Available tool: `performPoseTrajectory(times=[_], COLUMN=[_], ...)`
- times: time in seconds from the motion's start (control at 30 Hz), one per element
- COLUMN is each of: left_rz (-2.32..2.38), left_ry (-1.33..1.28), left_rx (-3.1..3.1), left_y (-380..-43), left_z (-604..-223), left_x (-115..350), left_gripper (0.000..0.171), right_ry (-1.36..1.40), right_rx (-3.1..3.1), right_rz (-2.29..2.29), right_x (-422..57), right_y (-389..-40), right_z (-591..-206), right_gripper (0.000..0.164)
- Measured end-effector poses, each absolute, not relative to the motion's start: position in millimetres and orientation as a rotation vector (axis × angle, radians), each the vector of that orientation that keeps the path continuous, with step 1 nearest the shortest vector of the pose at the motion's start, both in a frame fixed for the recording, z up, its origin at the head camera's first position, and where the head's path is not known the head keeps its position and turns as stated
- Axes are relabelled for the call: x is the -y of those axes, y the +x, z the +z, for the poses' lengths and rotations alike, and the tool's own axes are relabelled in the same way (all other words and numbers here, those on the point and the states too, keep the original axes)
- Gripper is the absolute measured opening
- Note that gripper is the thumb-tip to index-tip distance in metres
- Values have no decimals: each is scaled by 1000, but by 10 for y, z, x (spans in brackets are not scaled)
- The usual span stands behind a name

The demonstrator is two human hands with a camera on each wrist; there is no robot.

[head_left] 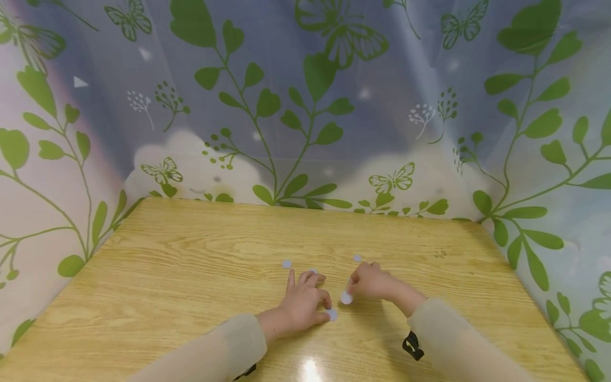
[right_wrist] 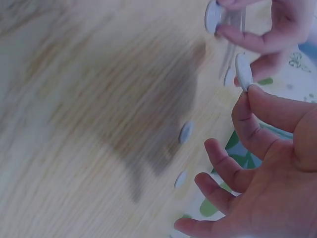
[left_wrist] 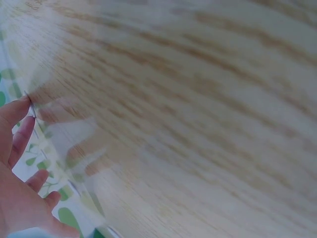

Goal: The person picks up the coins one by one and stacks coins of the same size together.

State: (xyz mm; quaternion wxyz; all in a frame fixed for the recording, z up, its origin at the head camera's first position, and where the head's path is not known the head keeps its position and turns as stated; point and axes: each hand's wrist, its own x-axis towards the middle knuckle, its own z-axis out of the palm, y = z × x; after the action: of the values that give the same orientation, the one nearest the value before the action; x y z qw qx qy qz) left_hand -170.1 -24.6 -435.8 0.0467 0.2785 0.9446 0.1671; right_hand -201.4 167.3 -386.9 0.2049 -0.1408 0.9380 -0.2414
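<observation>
My left hand is low over the table, with thumb and index finger pinching the edge of a small flat white disc. That same disc appears at the top of the right wrist view. To its right, my right hand pinches a second white disc between thumb and index finger. Seen from the right wrist, this disc is tilted on edge, and the other right fingers are spread. Only part of the left hand shows in the left wrist view.
Three more white discs lie farther back on the wood-grain table: a left disc, a middle disc partly behind the left fingers, and a right disc. A leaf-and-butterfly patterned curtain encloses the back and sides.
</observation>
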Motion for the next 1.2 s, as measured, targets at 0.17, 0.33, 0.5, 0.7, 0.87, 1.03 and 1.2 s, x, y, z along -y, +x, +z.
performPoseTrajectory(times=[0.17, 0.33, 0.5, 0.7, 0.87, 1.03, 1.2], left_rz=[484, 455, 437, 417, 428, 422, 406], left_ry=[866, 872, 877, 888, 897, 898, 891], left_rx=[-2896, -2920, -2943, -2952, -2947, -2942, -2929], left_y=[-1708, -1718, -1727, -1729, -1734, -1738, -1738], left_z=[-4356, -4370, -4398, -4410, -4413, -4413, -4409], left_x=[245, 240, 236, 236, 241, 244, 246], left_gripper=[14, 13, 13, 15, 14, 14, 15], right_ry=[-390, -374, -364, -342, -351, -372, -381], right_rx=[-2619, -2645, -2648, -2658, -2670, -2695, -2709], right_rz=[-638, -606, -613, -584, -557, -523, -501], right_x=[-1576, -1483, -1424, -1365, -1327, -1302, -1286], right_y=[-1964, -1929, -1884, -1849, -1822, -1811, -1802], right_z=[-3897, -3917, -3944, -3973, -3961, -3973, -3983], right_gripper=[11, 12, 11, 11, 13, 13, 13])
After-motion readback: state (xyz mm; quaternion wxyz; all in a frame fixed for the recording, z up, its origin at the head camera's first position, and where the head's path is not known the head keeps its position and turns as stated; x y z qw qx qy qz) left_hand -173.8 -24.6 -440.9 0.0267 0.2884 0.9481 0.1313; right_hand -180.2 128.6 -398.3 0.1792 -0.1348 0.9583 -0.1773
